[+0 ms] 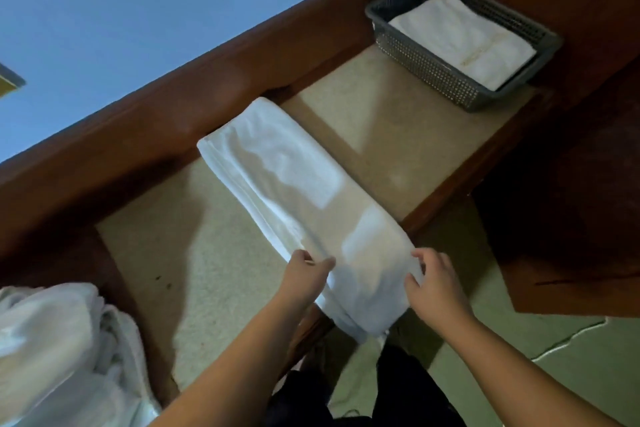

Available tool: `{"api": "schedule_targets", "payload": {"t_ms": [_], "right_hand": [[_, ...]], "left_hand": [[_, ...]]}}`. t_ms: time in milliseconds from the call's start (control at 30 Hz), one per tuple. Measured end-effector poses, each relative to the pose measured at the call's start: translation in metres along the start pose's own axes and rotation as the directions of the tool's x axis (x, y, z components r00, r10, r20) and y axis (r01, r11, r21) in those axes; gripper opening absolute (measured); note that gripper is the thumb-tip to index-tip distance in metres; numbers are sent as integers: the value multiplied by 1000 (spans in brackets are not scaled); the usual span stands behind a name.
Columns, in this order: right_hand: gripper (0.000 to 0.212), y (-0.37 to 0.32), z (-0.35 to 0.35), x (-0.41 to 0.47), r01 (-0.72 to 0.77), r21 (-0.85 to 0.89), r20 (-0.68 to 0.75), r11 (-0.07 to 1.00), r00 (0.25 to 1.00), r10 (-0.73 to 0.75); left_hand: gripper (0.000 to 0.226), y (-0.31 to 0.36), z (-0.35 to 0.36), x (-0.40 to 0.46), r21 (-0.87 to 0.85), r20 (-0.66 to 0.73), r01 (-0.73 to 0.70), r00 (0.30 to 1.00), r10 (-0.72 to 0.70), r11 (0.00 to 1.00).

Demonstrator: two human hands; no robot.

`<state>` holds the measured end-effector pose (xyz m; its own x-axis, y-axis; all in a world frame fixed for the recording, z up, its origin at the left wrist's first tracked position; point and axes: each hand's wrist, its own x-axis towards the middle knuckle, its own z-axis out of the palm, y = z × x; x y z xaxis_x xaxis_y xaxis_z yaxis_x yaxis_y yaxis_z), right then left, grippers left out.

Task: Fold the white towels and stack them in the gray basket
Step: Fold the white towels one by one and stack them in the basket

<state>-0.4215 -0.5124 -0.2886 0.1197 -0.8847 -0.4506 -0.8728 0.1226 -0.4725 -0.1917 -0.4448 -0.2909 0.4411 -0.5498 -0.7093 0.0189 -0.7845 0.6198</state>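
A white towel [287,184], folded into a long strip, lies across the beige table top, and its near end hangs over the front edge. My left hand [306,276] pinches the strip's left side near that end. My right hand [433,282] grips the right side, fingers curled over the cloth. The gray basket [426,69] stands at the far right of the table with a folded white towel [464,38] lying flat inside it.
A heap of unfolded white towels [59,350] sits at the near left. The table [214,274] has a brown wooden rim and a raised wooden back rail [173,104]. A dark wooden panel [568,236] stands to the right above a greenish floor [519,357].
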Motion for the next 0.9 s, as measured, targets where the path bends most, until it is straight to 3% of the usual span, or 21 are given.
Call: {"api": "schedule_targets", "payload": {"t_ms": [300, 400, 533, 633, 767, 900], "right_hand": [[59, 3, -11, 61, 87, 56, 285, 995, 953, -100], [54, 12, -18, 69, 150, 13, 311, 989, 939, -146], [51, 15, -23, 77, 229, -77, 349, 970, 918, -189], [50, 13, -22, 81, 212, -85, 352, 974, 920, -170], [54, 15, -19, 80, 188, -70, 376, 980, 915, -149], [54, 21, -15, 79, 189, -68, 368, 980, 917, -152]], "left_hand": [[24, -58, 67, -50, 161, -71, 122, 991, -112, 979], [34, -78, 82, -64, 72, -146, 108, 985, -96, 992], [24, -99, 99, -80, -37, -246, 127, 960, -133, 991], [20, -113, 109, -84, 23, -172, 191, 968, -184, 981], [24, -120, 114, -87, 82, -48, 159, 987, -156, 984], [19, -119, 118, -89, 99, -76, 161, 985, -154, 982]]}}
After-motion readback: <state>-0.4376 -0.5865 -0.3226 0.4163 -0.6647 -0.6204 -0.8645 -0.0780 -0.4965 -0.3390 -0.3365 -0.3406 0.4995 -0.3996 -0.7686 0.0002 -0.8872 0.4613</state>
